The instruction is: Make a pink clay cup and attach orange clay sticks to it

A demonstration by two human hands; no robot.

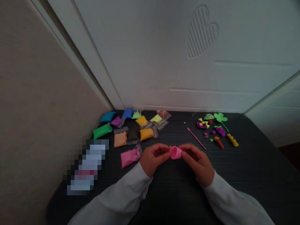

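Observation:
Between my two hands is a piece of pink modelling clay (175, 153), thin and curled into a cup or petal shape. My left hand (156, 157) pinches its left edge between thumb and fingers. On the opposite edge, the thumb and fingers of my right hand (198, 162) are closed in the same way. A small yellow bit (170, 146) shows by my left fingertips; what it belongs to is hidden. Left of my left hand lies an opened bag of pink clay (128, 157). Beyond my right hand rests a pink modelling tool (196, 138).
Several clay packets, such as a green packet (102, 131) and an orange packet (147, 134), lie at the back left of the dark table (173, 193). Finished clay pieces sit back right: a green clover (220, 117), purple grapes (220, 131), a carrot (219, 142). A white panel (164, 62) stands behind.

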